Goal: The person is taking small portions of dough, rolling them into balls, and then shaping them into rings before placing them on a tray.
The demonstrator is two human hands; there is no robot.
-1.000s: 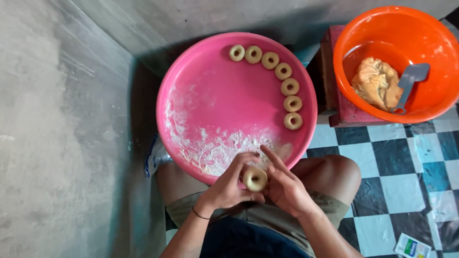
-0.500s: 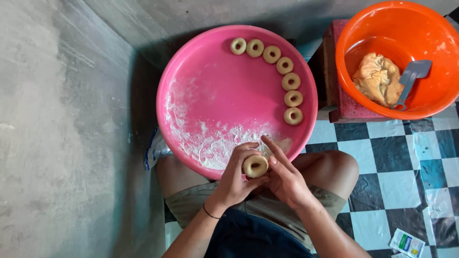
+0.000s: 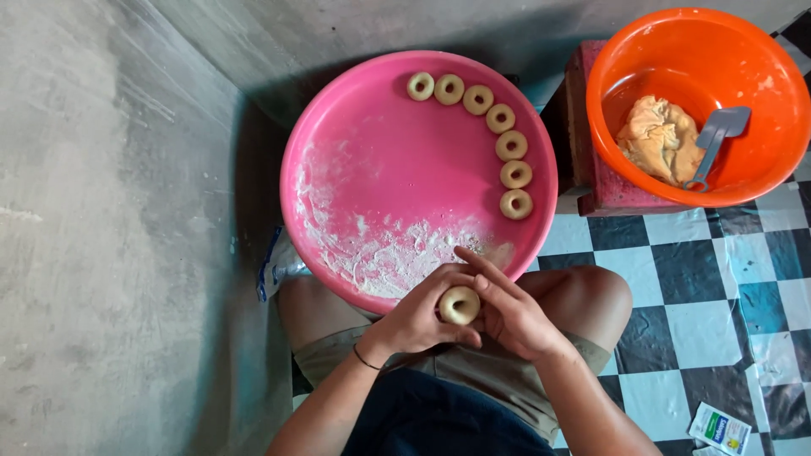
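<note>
Together left hand (image 3: 414,321), right hand (image 3: 515,317) pinch one dough ring (image 3: 459,305), seven rings (image 3: 500,118) on pink tray (image 3: 380,152)

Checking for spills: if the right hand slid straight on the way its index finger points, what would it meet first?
Probably the loose white flour on the near side of the round pink plastic tray. The right hand points up-left over it; its height above the flour is unclear.

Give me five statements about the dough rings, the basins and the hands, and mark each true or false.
1. Both hands, left and right, hold one dough ring. True.
2. Seven rings line the pink basin. True.
3. The orange basin is empty. False: it holds a dough lump and a grey scraper.
4. Flour covers the pink basin's near side. True.
5. The rings are stacked. False: they lie singly in an arc.
</note>
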